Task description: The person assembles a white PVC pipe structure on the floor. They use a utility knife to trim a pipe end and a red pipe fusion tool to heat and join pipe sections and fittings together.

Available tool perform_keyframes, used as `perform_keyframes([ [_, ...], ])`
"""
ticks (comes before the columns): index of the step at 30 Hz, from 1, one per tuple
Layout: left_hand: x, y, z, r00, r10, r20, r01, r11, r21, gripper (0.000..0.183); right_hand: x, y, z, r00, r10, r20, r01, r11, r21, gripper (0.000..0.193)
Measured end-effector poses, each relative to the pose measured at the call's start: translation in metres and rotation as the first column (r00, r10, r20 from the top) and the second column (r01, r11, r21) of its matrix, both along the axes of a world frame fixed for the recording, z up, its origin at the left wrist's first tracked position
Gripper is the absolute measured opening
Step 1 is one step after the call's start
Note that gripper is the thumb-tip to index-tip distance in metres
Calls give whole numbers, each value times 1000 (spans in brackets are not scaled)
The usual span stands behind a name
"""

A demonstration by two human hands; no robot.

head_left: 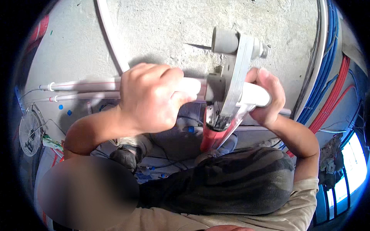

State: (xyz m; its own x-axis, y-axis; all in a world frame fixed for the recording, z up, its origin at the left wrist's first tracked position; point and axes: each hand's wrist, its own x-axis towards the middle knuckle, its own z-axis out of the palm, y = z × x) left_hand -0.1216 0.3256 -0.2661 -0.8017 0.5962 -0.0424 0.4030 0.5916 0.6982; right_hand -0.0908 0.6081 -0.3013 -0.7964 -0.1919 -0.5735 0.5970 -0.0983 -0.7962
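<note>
Our left hand (150,102) is curled tight around a white pipe (194,85), and our right hand (271,92) wraps around a short white piece (254,94). The gray tool (238,71) is right between our two hands, about as near to one as the other; the pipe runs sideways, and the red handle (211,139) points down toward us. We can't read any names or words.

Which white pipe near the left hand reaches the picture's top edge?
The slanting pipe above the left hand; the upper sideways pipe and lower sideways pipe run left instead.
</note>
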Motion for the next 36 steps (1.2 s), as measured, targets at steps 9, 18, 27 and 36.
perform_keyframes([
  [9, -19, 3, -21, 999, 41, 13, -40, 996, -76, 29, -19, 1, -25, 983, -122, 139, 131, 990, -55, 50],
  [18, -25, 5, -35, 993, 76, 92, -63, 989, -137, 31, -24, 2, -41, 972, -173, 156, 185, 981, -63, 49],
  [27, -30, 4, -44, 994, 52, 94, -39, 990, -138, 32, -27, 2, -54, 960, -194, 203, 222, 967, -122, 52],
  [36, -37, 3, -58, 986, 52, 156, -7, 960, -278, 47, -23, 15, -44, 974, 178, -141, -146, 966, 211, 40],
])
